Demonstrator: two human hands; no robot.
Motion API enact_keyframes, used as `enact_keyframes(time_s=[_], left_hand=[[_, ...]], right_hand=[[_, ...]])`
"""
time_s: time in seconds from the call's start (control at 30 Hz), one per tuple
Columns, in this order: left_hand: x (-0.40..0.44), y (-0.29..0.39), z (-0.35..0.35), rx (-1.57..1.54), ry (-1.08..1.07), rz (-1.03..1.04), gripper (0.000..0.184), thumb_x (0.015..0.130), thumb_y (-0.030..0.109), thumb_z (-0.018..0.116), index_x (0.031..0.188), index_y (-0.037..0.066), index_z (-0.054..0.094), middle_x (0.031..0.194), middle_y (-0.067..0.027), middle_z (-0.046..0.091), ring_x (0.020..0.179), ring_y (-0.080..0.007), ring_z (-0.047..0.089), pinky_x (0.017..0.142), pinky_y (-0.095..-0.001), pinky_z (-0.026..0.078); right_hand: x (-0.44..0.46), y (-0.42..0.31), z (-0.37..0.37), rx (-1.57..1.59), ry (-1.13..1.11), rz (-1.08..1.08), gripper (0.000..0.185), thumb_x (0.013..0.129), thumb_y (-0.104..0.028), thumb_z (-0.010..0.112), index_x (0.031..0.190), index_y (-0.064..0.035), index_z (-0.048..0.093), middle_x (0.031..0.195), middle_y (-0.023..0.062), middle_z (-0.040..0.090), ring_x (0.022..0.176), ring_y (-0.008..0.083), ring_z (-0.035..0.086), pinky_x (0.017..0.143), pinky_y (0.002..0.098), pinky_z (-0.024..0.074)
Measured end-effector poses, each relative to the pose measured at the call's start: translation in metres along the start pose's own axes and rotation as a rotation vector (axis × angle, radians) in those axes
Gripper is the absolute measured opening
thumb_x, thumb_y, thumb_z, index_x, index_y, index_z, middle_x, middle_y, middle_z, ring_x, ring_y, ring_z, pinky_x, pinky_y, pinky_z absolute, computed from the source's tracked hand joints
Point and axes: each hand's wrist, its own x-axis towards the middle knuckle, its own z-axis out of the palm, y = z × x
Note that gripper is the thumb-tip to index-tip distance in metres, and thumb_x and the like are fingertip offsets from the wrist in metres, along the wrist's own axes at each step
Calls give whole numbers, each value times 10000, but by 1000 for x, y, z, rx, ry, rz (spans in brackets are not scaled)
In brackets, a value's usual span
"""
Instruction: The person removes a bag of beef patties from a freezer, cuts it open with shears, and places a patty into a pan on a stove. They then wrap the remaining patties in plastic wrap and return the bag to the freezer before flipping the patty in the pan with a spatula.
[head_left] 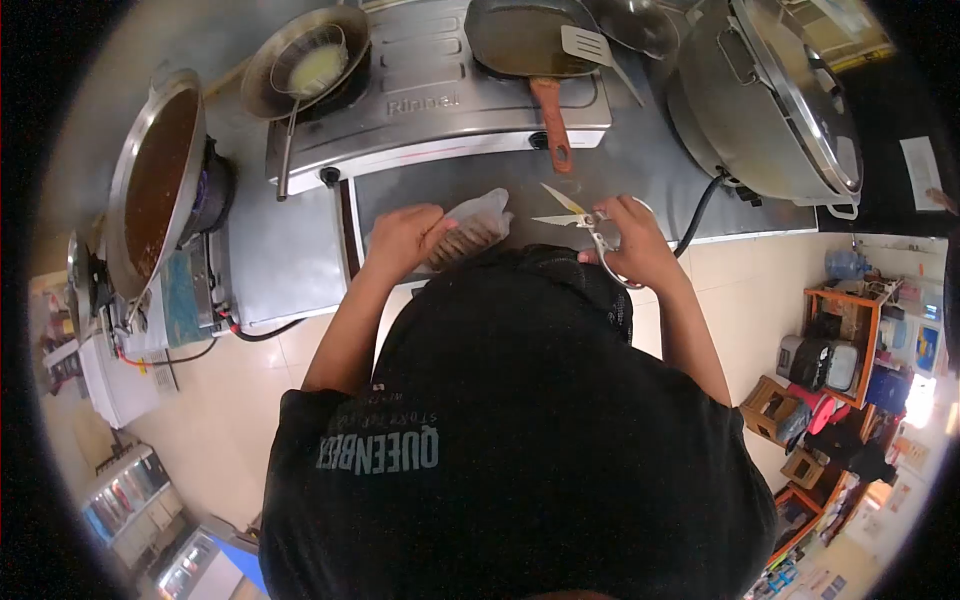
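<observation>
Both forearms stretched forward to the steel desk (pixel 640 172), left hand (pixel 403 240) pinching the edge of a clear bag (pixel 478 222) of brown contents, right hand (pixel 638 240) grasping scissors (pixel 587 219), blades parted toward the bag, bag between the hands.

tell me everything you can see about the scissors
The scissors have pale, metallic-looking blades spread wide open, a yellowish patch near the pivot, and pale loop handles gripped by the right hand. The blades point leftward, near the counter's front edge, tips apart from the clear bag. The handles' material is unclear.
</observation>
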Motion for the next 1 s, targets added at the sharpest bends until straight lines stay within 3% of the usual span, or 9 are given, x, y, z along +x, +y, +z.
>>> enact_keyframes(time_s=[0.13, 0.27, 0.33, 0.47, 0.53, 0.7, 0.87, 1.0], left_hand=[[19, 24, -8, -68, -158, -46, 305, 946, 300, 667, 811, 45, 569, 851, -129, 611, 774, -387, 628, 646, -467, 496], [52, 73, -12, -248, -91, -165, 238, 936, 259, 668, 859, 49, 586, 896, -117, 623, 825, -383, 638, 680, -465, 507], [69, 75, -1, -100, -168, -34, 188, 920, 214, 682, 975, 55, 599, 919, -120, 638, 878, -402, 635, 721, -471, 521], [85, 86, 13, 56, -311, -54, 172, 909, 209, 680, 970, 65, 608, 935, -133, 647, 890, -401, 641, 732, -485, 520], [84, 90, 15, -28, -345, -31, 171, 909, 224, 673, 941, 67, 617, 923, -145, 652, 881, -403, 644, 721, -490, 513], [100, 99, 35, -98, -326, -14, 213, 936, 236, 650, 863, 38, 619, 830, -171, 629, 817, -413, 639, 701, -496, 496], [115, 109, 47, -84, -293, -23, 262, 958, 255, 635, 844, 20, 623, 791, -187, 618, 781, -427, 627, 688, -498, 488], [121, 119, 43, -79, -348, 15, 259, 957, 270, 633, 866, 28, 639, 803, -185, 626, 795, -426, 626, 693, -505, 488]], right_hand=[[15, 26, -12, -61, -35, -92, 693, 666, -401, 909, 1192, -66, 605, 1054, 163, 596, 1039, 407, 596, 875, 496, 469], [32, 32, -21, -74, -96, -103, 636, 689, -325, 905, 1189, -72, 604, 1069, 134, 598, 1067, 388, 584, 915, 486, 444], [40, 40, -22, -103, -116, -154, 606, 713, -308, 889, 1198, -76, 610, 1068, 142, 607, 1063, 390, 590, 916, 486, 458], [44, 61, -25, -68, -214, -172, 569, 737, -299, 874, 1196, -78, 619, 1070, 155, 617, 1052, 390, 596, 911, 487, 469], [36, 80, -25, 71, -249, -164, 544, 752, -286, 860, 1196, -75, 627, 1073, 164, 623, 1050, 397, 599, 908, 487, 476], [36, 134, -8, 78, -248, -219, 522, 761, -248, 841, 1215, -85, 642, 1087, 163, 620, 1091, 397, 588, 953, 471, 460], [38, 121, -29, 24, -194, -293, 540, 752, -269, 828, 1226, -84, 649, 1098, 128, 614, 1127, 363, 578, 1000, 472, 422], [39, 107, -17, -26, -168, -356, 567, 748, -318, 826, 1230, -84, 641, 1113, 132, 619, 1131, 353, 589, 961, 493, 458]])
